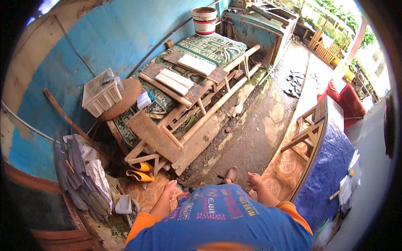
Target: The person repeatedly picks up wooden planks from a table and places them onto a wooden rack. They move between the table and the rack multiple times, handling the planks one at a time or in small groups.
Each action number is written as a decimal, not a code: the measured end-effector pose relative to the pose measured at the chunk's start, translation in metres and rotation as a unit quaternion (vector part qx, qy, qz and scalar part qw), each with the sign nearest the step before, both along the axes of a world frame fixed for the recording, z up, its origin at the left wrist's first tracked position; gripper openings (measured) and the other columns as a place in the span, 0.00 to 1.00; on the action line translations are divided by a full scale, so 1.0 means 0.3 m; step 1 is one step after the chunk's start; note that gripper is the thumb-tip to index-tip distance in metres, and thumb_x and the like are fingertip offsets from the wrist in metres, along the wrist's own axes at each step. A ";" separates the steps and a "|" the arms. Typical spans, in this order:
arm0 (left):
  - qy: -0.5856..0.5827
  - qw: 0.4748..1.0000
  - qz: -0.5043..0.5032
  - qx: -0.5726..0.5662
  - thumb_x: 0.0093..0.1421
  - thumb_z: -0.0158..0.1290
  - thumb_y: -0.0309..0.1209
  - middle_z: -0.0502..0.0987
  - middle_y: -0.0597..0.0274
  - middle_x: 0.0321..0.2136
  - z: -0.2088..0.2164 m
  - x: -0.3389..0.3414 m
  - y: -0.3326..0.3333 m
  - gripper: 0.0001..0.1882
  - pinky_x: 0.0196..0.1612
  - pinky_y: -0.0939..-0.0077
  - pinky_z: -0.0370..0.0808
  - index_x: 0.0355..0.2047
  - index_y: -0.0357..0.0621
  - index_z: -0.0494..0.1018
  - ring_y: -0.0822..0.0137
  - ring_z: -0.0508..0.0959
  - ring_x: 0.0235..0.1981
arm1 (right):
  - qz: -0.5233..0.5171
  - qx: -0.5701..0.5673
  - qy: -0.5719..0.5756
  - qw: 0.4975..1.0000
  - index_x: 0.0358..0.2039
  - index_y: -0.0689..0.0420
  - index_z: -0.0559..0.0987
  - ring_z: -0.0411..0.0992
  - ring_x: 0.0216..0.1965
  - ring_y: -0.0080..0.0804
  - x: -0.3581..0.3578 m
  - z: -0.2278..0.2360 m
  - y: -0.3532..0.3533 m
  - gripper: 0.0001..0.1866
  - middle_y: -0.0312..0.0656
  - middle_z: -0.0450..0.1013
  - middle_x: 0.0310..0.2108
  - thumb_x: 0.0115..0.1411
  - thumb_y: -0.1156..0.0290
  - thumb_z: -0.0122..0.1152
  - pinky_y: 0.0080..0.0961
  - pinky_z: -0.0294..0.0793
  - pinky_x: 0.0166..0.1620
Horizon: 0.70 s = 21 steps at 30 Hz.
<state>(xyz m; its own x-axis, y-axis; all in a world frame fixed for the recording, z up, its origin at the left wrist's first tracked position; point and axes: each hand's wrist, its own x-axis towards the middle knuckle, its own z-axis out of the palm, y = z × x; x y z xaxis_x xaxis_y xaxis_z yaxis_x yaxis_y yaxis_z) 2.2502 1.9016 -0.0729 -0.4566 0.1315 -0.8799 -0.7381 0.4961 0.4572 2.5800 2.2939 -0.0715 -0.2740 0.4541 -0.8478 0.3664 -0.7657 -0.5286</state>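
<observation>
My left hand (169, 188) hangs by my side at the lower middle, its fingers loosely apart with nothing in them. It is nearest to a pair of yellow rubber boots (141, 172) under the end of a wooden bench. My right hand (254, 181) hangs low on the other side, fingers loosely bent and apart, holding nothing. One brown shoe (231, 174) of mine shows on the concrete ground between the hands. Ahead stands a bamboo bench (203, 109) with a green patterned mat (215, 45). White blocks (174, 81) lie on boards across it.
On the bench are a white bucket (204, 21) and a white plastic basket (100, 93). A loose plank (153, 134) leans at its near end. Grey sheets and sacks (86, 178) are piled at left. At right stands a table with a blue cover (324, 167), beyond it a red chair (351, 104).
</observation>
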 end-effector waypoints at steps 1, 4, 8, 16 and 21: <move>0.010 0.999 -0.038 0.006 0.65 0.52 0.48 0.59 0.51 0.68 0.014 0.006 0.081 0.33 0.65 0.53 0.56 0.67 0.49 0.60 0.52 0.56 0.69 | -0.005 -0.016 0.004 1.000 0.40 0.54 0.72 0.64 0.21 0.26 -0.025 -0.016 0.077 0.10 0.32 0.62 0.22 0.66 0.62 0.58 0.25 0.64 0.23; 0.026 0.987 -0.159 -0.027 0.64 0.53 0.49 0.59 0.51 0.68 0.075 0.009 0.313 0.37 0.65 0.54 0.57 0.68 0.48 0.58 0.52 0.56 0.69 | -0.009 -0.012 0.055 0.998 0.46 0.57 0.72 0.64 0.23 0.25 -0.117 -0.052 0.326 0.15 0.32 0.64 0.25 0.65 0.61 0.59 0.24 0.66 0.24; 0.074 0.955 -0.288 -0.012 0.63 0.53 0.50 0.62 0.49 0.66 0.148 -0.002 0.588 0.39 0.64 0.61 0.62 0.68 0.43 0.57 0.55 0.63 0.66 | 0.011 -0.010 0.075 0.997 0.51 0.60 0.72 0.64 0.24 0.24 -0.257 -0.069 0.594 0.20 0.32 0.65 0.26 0.65 0.60 0.59 0.25 0.68 0.25; 0.188 0.825 -0.527 -0.076 0.60 0.51 0.57 0.47 0.46 0.71 0.162 -0.020 0.990 0.42 0.70 0.56 0.51 0.71 0.61 0.51 0.43 0.49 0.71 | 0.050 -0.059 0.130 0.989 0.62 0.55 0.64 0.69 0.53 0.41 -0.570 0.024 0.854 0.31 0.50 0.68 0.55 0.64 0.54 0.59 0.34 0.73 0.49; 0.167 0.730 -0.641 -0.171 0.60 0.48 0.63 0.35 0.56 0.74 0.183 -0.094 1.259 0.42 0.69 0.39 0.43 0.71 0.75 0.47 0.40 0.38 0.72 | 0.049 -0.084 0.137 0.986 0.63 0.54 0.62 0.69 0.55 0.42 -0.746 0.054 0.954 0.34 0.53 0.65 0.59 0.63 0.53 0.61 0.37 0.72 0.52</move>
<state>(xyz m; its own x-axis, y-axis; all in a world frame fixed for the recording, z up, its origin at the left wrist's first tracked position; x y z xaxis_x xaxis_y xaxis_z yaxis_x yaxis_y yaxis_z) 2.2219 2.2792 -0.0179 -0.3480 0.4381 -0.8289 0.5559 0.8083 0.1939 2.3561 2.5802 -0.0553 -0.5390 0.2741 -0.7965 0.3040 -0.8186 -0.4874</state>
